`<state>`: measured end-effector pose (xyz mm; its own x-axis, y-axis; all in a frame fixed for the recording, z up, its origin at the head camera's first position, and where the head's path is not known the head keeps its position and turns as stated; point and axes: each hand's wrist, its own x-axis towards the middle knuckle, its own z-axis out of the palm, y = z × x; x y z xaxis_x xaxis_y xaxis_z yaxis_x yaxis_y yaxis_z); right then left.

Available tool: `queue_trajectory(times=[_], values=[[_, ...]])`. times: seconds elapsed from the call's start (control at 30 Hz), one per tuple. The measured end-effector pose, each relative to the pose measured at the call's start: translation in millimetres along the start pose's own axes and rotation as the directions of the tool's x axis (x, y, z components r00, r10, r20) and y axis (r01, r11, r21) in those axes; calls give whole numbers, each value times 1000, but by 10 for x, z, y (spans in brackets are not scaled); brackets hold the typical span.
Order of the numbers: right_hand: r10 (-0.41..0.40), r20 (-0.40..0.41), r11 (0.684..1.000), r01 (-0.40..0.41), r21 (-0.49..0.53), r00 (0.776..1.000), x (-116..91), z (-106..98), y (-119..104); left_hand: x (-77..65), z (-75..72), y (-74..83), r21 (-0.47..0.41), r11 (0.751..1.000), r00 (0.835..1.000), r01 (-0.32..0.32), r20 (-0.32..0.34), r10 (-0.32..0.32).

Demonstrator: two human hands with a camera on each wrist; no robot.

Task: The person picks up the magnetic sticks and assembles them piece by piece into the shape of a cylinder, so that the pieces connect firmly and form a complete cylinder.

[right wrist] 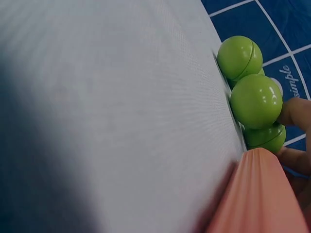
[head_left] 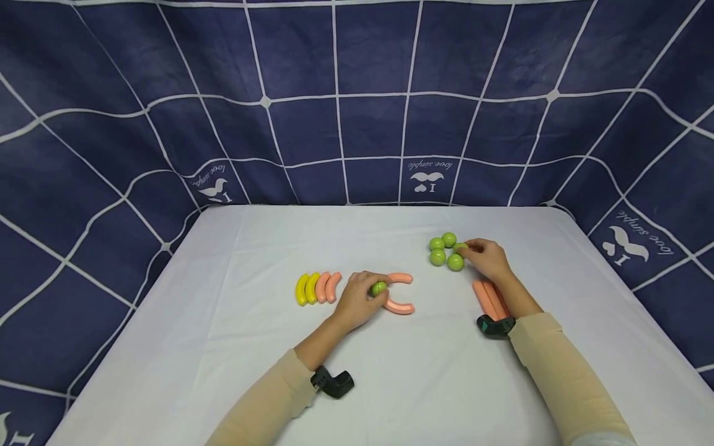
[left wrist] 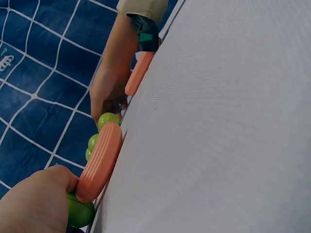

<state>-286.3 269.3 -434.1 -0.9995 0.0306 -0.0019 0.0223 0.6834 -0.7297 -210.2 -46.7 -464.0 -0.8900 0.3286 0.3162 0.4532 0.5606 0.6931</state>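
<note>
Head: perhaps three orange sticks (head_left: pixel 488 298) near right hand (head_left: pixel 488 258), partly behind wrist camera (head_left: pixel 493 327).

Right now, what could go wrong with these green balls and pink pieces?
The left hand, gripping one green ball, might nudge the curved pink pieces beside it. The right hand, at the ring of green balls, could set neighbours rolling. The right wrist camera, near the straight pink pieces, could brush them.
</note>
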Motion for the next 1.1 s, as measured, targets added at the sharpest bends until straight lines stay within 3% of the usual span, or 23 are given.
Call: queue_trajectory(times=[0.7,1.1], values=[[34,-99,991,-20,131,994,-129,-118,7,23,32,34,-6,1000,1000,-4,5,4],[-60,-132,975,86,204,989,-321,-73,-226,-18,19,13,-4,1000,1000,-12,-18,12]])
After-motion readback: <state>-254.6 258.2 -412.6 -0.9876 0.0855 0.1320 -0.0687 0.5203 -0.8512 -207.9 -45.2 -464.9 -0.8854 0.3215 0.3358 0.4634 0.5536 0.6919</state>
